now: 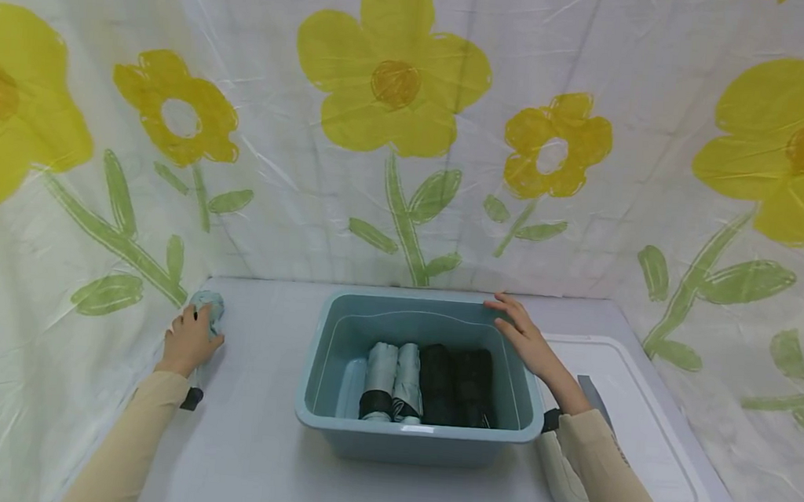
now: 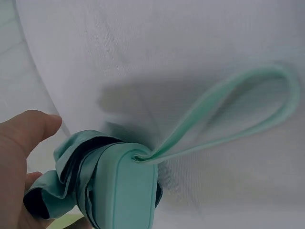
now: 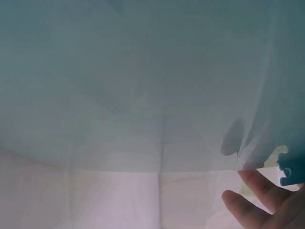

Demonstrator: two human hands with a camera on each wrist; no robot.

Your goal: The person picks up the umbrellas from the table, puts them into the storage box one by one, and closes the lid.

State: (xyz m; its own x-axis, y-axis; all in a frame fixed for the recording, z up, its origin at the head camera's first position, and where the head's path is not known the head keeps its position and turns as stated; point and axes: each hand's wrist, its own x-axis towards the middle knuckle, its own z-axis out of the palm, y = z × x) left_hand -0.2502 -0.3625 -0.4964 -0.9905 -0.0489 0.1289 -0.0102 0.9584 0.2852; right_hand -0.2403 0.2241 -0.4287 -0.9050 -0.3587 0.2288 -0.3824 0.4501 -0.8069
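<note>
At the left edge of the table my left hand (image 1: 189, 339) holds a mint-green folding umbrella (image 1: 208, 300). The left wrist view shows the umbrella's smooth handle (image 2: 127, 191), a looped wrist strap (image 2: 276, 76) and loose fabric. There the fingers pass behind the fabric, while the thumb (image 2: 40, 126) stands slightly off it. My right hand (image 1: 523, 335) rests at the right rim of a blue-green plastic bin (image 1: 422, 446), its fingers extended. The bin's wall (image 3: 143, 95) fills most of the right wrist view. Inside lie two light-blue rolled bundles (image 1: 382, 368) and two black ones (image 1: 454, 377), side by side.
A white lid (image 1: 664, 437) lies right of the bin, partly under the right forearm, with a grey strip (image 1: 596, 396) on it. A flower-printed curtain (image 1: 258, 192) closes off the back and sides of the white table (image 1: 244, 459).
</note>
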